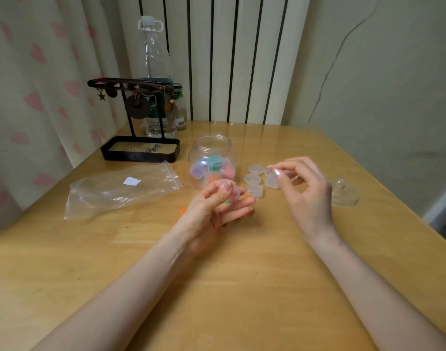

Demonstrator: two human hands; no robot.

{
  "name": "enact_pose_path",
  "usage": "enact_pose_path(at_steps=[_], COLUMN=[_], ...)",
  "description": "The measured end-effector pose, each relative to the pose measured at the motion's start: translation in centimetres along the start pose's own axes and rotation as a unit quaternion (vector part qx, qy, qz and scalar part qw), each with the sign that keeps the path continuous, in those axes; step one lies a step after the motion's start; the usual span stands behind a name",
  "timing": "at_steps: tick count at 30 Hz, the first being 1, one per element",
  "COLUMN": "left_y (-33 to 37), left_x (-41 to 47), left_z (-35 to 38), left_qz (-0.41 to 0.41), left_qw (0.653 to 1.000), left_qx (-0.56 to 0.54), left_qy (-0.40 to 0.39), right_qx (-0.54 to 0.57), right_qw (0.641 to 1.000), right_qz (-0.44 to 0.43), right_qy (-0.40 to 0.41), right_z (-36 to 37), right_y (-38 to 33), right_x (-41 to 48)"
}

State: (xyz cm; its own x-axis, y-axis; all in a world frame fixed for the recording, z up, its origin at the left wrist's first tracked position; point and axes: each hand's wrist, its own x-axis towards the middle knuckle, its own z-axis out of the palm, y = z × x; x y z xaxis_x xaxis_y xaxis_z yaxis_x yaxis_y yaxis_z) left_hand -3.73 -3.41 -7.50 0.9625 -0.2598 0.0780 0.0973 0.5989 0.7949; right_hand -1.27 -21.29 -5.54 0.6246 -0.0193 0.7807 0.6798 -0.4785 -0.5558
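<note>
Left hand was held just above the table, a small pink box pinched between thumb and forefinger. Right hand was closed on a clear box, beside loose boxes and the open jar. Bare wood was left toward the near edge; the lid was seen by the right edge.

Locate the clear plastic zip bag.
Head view: the clear plastic zip bag lies flat on the wooden table, left of the open clear jar, in front of the black tray.
</note>
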Motion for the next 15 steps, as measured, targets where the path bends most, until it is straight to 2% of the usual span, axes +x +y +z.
enact_pose_path(at_steps=[2, 4, 7, 11, 13, 15], left_y=[0.1, 0.3, 1.1, 4.7, 7.0, 8.8], left_x=[0.0, 0.0, 0.0, 1.4, 3.3, 5.6], left_z=[-0.3, -0.4, -0.3, -0.1, -0.2, -0.4], left_qz=[0.01, 0.016, 0.081, 0.215, 0.243, 0.258], left_qw=[1.0, 0.997, 0.974, 0.905, 0.863, 0.81], left_qx=[0.008, 0.066, 0.172, 0.317, 0.393, 0.473], left_qy=[0.021, 0.047, 0.122, 0.184, 0.204, 0.233], right_qx=[-0.052, -0.118, -0.135, -0.2, -0.237, -0.247], right_qw=[0.995, 0.978, 0.951, 0.902, 0.878, 0.873], right_qz=[0.076, 0.125, 0.099, 0.027, 0.005, 0.007], right_qy=[-0.023, -0.115, -0.26, -0.382, -0.416, -0.42], right_z=[-0.1, 0.1, 0.8, 1.6, 1.7, 1.9], right_y=[2.2, 4.5, 6.3, 6.6, 6.6, 6.5], right_x=[0.0, -0.5, -1.5, -1.5, -1.6, -1.7])
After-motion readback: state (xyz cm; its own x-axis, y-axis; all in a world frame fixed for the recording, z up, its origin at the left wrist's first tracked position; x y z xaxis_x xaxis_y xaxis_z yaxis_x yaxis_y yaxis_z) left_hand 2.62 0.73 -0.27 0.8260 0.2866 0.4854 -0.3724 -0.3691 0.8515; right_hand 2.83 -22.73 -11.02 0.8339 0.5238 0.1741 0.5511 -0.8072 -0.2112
